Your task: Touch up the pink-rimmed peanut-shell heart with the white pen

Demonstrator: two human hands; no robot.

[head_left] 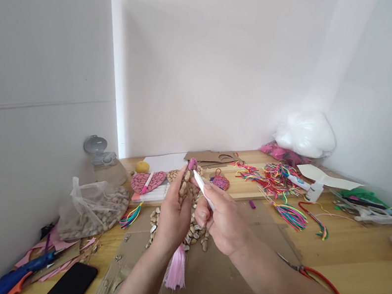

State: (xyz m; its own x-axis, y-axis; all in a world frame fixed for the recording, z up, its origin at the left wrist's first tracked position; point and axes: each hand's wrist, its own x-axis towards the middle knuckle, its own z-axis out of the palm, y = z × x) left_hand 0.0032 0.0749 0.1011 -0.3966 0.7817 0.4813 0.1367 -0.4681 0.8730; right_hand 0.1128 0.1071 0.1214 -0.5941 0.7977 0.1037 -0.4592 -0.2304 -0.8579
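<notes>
My left hand point(173, 216) holds up a shell-covered ornament point(187, 180) whose top is coloured pink; a pink tassel point(176, 266) hangs from it below my wrist. My right hand point(223, 219) grips a white marker pen point(204, 190), its tip touching the pink top of the ornament. Both hands hover over a sheet of brown cardboard point(231, 293) on the wooden table point(367, 266). Loose pistachio shells point(194, 234) lie on the cardboard just beneath my hands.
A plastic bag of shells point(93, 210) sits at left, with a blue glue gun point(25, 271) and black phone point(71, 284) near the front edge. Pink shell hearts point(147, 181) lie behind. Coloured thread tassels point(284, 202), red-handled scissors point(320, 280) and a glue bottle point(314, 191) lie right.
</notes>
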